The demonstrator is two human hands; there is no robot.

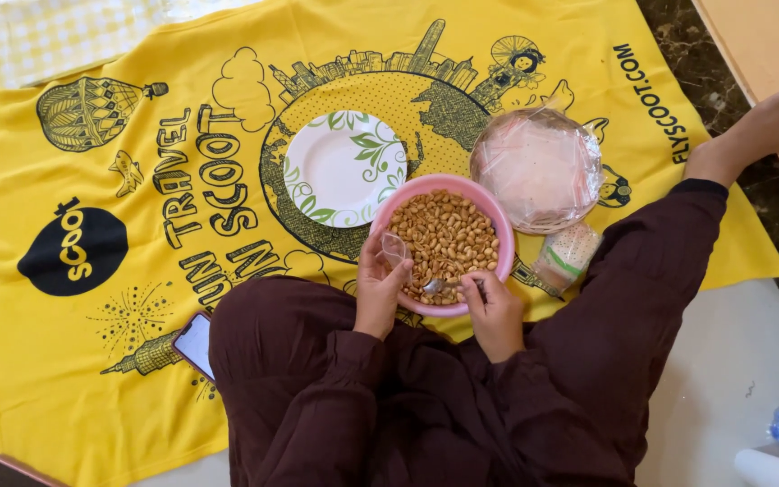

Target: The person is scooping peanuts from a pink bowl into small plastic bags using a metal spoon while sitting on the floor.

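Head view: from my remote seat, the pink bowl (498,216) of roasted peanuts (446,236) sits on a yellow printed cloth (65,361), just ahead of the seated person's lap. The left hand (379,287) pinches a small clear plastic bag (394,247) at the bowl's near-left rim; the right hand (493,311) has its fingers closed on a metal spoon (435,286), whose long axis runs left into the nuts. I judge the bag limp, slippery and light, best gripped at its mouth. Left of the bowl lies a leaf-patterned plate (340,171); right of it, a stack of clear bags (538,167).
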